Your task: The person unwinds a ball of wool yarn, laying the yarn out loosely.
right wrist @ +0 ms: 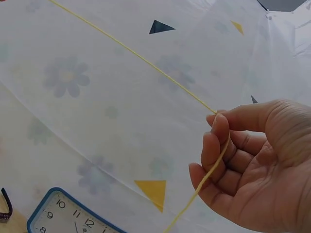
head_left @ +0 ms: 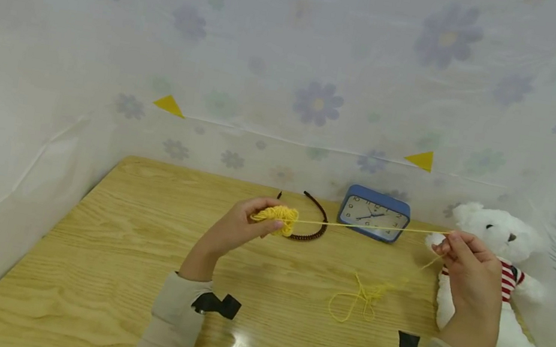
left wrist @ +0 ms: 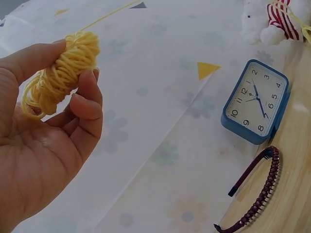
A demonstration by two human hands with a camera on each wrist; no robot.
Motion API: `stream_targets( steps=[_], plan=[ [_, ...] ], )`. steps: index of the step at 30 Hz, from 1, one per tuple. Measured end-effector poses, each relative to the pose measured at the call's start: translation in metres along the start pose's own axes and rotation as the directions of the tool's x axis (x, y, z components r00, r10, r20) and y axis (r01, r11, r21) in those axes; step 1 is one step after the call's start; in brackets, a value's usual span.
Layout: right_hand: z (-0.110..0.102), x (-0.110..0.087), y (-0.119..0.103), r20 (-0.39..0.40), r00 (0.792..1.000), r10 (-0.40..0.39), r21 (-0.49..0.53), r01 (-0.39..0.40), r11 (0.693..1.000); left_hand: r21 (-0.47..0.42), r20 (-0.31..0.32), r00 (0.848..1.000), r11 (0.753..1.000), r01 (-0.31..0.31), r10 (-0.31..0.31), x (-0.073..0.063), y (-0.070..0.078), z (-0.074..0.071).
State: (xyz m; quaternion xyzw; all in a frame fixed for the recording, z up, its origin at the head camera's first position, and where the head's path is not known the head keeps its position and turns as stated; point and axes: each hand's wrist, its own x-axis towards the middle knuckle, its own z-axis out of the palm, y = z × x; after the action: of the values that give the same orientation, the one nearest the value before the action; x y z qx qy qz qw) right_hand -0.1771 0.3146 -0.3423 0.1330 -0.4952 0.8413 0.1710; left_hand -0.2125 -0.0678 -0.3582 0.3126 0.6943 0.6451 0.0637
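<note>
A small wound bundle of yellow yarn point(left wrist: 68, 70) is pinched between the thumb and fingers of my left hand point(head_left: 235, 228), held above the table. From it a taut yarn strand point(head_left: 373, 227) runs right, nearly level, to my right hand point(head_left: 474, 280). That hand pinches the strand between thumb and forefinger, its other fingers curled, as the right wrist view shows. Past the pinch, the yarn's tail point(right wrist: 206, 177) hangs down across the fingers. It leads to a loose tangle of yellow yarn point(head_left: 367, 297) lying on the table between the forearms.
Behind the strand stands a blue alarm clock point(head_left: 375, 213) near the table's back edge. A dark braided headband point(head_left: 323, 223) lies left of it. On the right sits a white teddy bear point(head_left: 498, 232) in a striped top, partly behind my right hand. The wooden table point(head_left: 105, 267) meets a patterned curtain point(head_left: 250, 72).
</note>
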Motion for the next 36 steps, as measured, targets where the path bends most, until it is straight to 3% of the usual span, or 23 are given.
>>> stream_targets(
  steps=[4, 8, 11, 14, 17, 20, 29, 32, 34, 36],
  plan=[
    [-0.005, 0.0, 0.001, 0.024, 1.0, 0.003, -0.028, -0.002, 1.0, -0.009, 0.017, 1.0, 1.0, -0.014, 0.014, 0.0, 0.001, 0.0],
    [-0.014, 0.0, 0.002, 0.055, 0.994, 0.092, -0.205, -0.079, 0.976, -0.03, 0.007, 1.0, 1.0, -0.004, 0.004, 0.0, 0.0, 0.0],
    [-0.023, 0.0, 0.003, 0.112, 0.973, 0.202, -0.42, -0.138, 0.897, -0.043, -0.004, 1.0, 0.999, -0.01, 0.01, 0.0, 0.0, 0.0],
    [-0.026, 0.002, 0.007, 0.174, 0.935, 0.309, -0.619, -0.14, 0.773, -0.045, -0.005, 1.0, 0.999, -0.02, 0.02, 0.001, 0.0, 0.001],
    [-0.023, 0.005, 0.014, 0.199, 0.897, 0.395, -0.733, -0.131, 0.667, -0.045, -0.002, 1.0, 0.999, -0.017, 0.017, 0.001, 0.001, 0.003],
    [-0.015, 0.008, 0.024, 0.212, 0.863, 0.458, -0.764, -0.146, 0.628, -0.034, 0.005, 1.0, 0.999, -0.004, 0.005, 0.003, 0.0, 0.005],
    [0.027, 0.015, 0.061, 0.305, 0.784, 0.541, -0.774, -0.126, 0.62, 0.035, 0.039, 0.996, 0.997, 0.075, -0.077, 0.007, -0.003, 0.016],
    [0.05, 0.013, 0.072, 0.39, 0.758, 0.524, -0.714, -0.11, 0.691, 0.03, 0.055, 0.997, 0.998, 0.052, -0.054, 0.009, -0.004, 0.018],
    [0.065, 0.009, 0.076, 0.466, 0.731, 0.498, -0.64, -0.11, 0.76, 0.026, 0.065, 0.997, 0.999, 0.032, -0.034, 0.01, -0.006, 0.019],
    [0.077, 0.006, 0.079, 0.531, 0.699, 0.479, -0.573, -0.12, 0.81, 0.02, 0.073, 0.997, 1.0, 0.022, -0.023, 0.011, -0.007, 0.019]
  ],
)
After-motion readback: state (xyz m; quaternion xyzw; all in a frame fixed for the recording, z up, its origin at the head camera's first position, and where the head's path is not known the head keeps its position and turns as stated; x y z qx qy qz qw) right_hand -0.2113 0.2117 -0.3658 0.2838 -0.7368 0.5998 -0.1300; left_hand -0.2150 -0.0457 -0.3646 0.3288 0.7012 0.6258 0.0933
